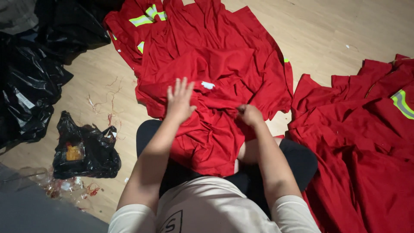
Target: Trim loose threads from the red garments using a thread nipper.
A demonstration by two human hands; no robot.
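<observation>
Black plastic bags pile at the far left on the wooden floor, and a smaller black bag nearer the knee shows a yellow packet inside. Left hand lies flat with fingers spread on the red garment draped over the lap. A small white label sits just beyond it. Right hand is clenched, pinching the cloth. Further right, a red heap carries a reflective yellow-and-grey strip.

White short-sleeve tee (dark print), blk trousers
</observation>
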